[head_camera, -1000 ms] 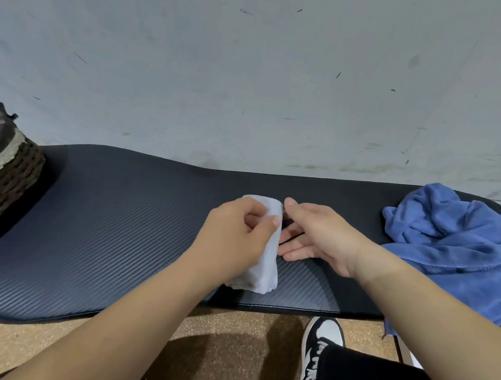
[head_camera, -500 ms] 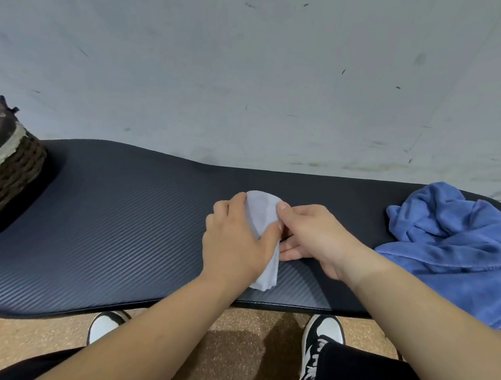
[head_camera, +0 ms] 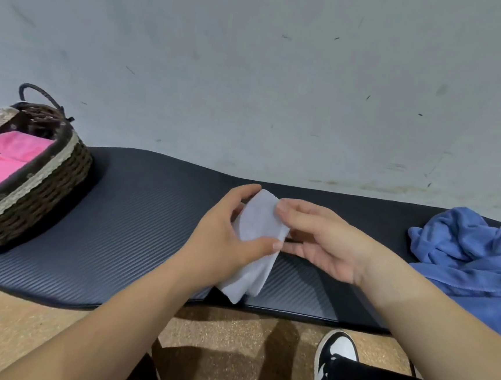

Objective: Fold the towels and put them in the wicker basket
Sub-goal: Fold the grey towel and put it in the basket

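A small folded white towel (head_camera: pixel 257 239) is lifted a little above the dark mat (head_camera: pixel 137 228) at the centre. My left hand (head_camera: pixel 223 242) grips it, thumb across its front and fingers behind. My right hand (head_camera: pixel 320 241) touches the towel's upper right edge with its fingertips, fingers fairly straight. The wicker basket (head_camera: pixel 41 177) stands at the left end of the mat with folded pink towels (head_camera: pixel 6 162) inside. A crumpled blue towel (head_camera: pixel 476 258) lies at the right end.
A pale wall rises directly behind the mat. Below the mat's front edge is a speckled tan floor (head_camera: pixel 230 333), where a black-and-white shoe (head_camera: pixel 335 351) and a dark trouser leg show at the lower right.
The white towel has been lifted off the mat and tilted in my left hand. The view has swung left, bringing the basket and its pink towels into sight.
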